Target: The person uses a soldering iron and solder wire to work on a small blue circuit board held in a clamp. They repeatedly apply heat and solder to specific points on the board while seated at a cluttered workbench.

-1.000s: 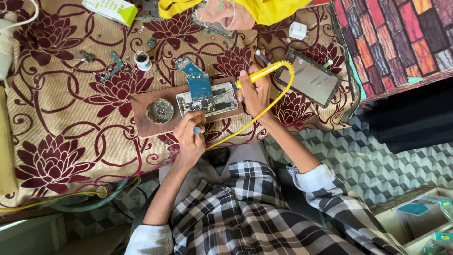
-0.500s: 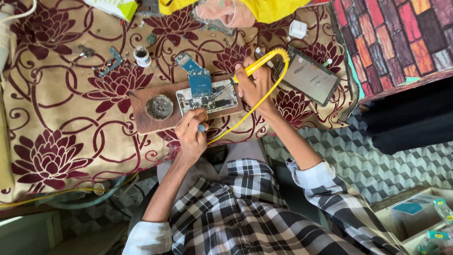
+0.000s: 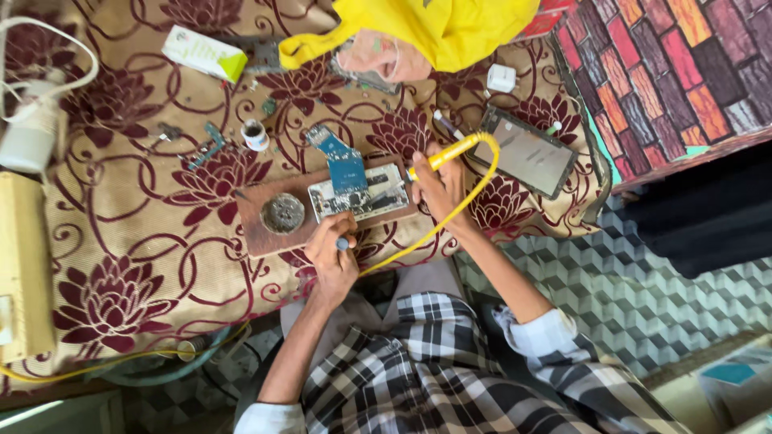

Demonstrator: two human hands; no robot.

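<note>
A pale circuit board (image 3: 371, 195) lies on a brown wooden block (image 3: 259, 234), with a smaller blue board (image 3: 341, 156) resting over its top edge. My right hand (image 3: 438, 186) grips a yellow soldering iron (image 3: 445, 154); its tip points at the pale board's right end, and its yellow cord (image 3: 466, 201) loops back past my wrist. My left hand (image 3: 333, 255) sits at the block's near edge, pinching a small grey-tipped tool (image 3: 342, 242) just below the board. A round metal tin (image 3: 283, 213) sits on the block to the left.
The work lies on a cream and maroon floral cloth (image 3: 121, 241). A dark phone (image 3: 527, 156) lies to the right, a small white pot (image 3: 256, 134) and green-white box (image 3: 203, 53) behind, a white plug (image 3: 502, 78), a yellow cloth (image 3: 438, 28) at the far edge.
The view has shifted slightly. My left hand has crept a little closer to the block's edge. My right hand keeps the iron at the board's right end.
</note>
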